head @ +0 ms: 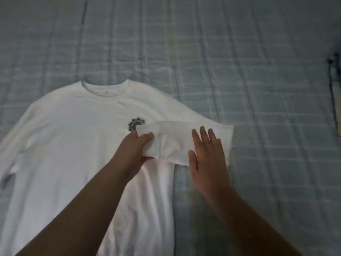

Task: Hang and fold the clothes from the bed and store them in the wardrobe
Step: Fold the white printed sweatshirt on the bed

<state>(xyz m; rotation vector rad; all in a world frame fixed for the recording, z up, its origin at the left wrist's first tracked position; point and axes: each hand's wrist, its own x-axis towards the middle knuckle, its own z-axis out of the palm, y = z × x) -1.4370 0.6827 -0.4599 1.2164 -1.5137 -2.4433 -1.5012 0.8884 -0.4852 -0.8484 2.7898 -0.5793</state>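
Two bare forearms enter from the bottom edge, left from the lower left, right from the lower right.

Left hand (137, 146): fingers and thumb curled round the free end of the sleeve (177, 137); clamped on the cloth, holding it just above the shirt's chest.

Right hand (208, 157): flat, fingers straight and slightly spread; palm down on the outer part of the same sleeve, near the shoulder fold; holds nothing.

White T-shirt (73, 135): lies front up on the bed, in the left and centre of the view; hem runs out of frame at the bottom; the sleeve on the right side is folded inward across the chest; the other sleeve lies spread out flat toward the left edge.

Small dark print (136, 123) on the chest; partly covered by the folded sleeve end, just beyond the left hand.

Round collar (105, 91) points away from the person.

Grey-blue checked bedspread (258, 80) under everything; creased in long lines.

Far right edge: a dark cord-like object (332, 74); too blurred to identify.
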